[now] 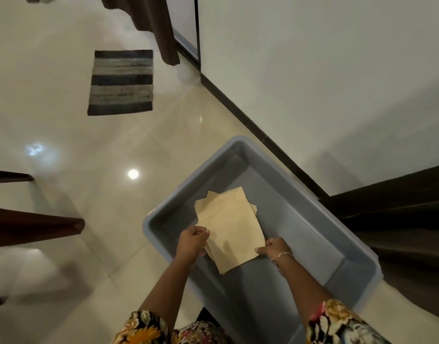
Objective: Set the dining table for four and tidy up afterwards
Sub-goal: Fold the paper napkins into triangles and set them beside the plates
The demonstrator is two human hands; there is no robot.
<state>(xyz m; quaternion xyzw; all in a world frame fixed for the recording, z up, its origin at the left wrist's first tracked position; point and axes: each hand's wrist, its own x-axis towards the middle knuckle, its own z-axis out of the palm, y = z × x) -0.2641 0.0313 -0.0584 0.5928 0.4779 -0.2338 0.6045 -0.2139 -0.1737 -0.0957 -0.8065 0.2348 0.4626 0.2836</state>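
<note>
A stack of beige napkins [229,225] lies inside a large grey plastic tub [310,219] on the floor by the wall. My left hand [192,240] grips the stack's near left edge with curled fingers. At the near right corner of the stack, my right hand [275,248], with a thin bracelet on its wrist, pinches the napkins. Apart from the napkins, the visible part of the tub holds nothing.
A striped grey and black mat [121,81] lies on the glossy tiled floor farther away. Dark wooden furniture legs [37,224] stand at the left. A dark cabinet [399,212] sits right of the tub. A brown curtain [154,26] hangs by a glass door.
</note>
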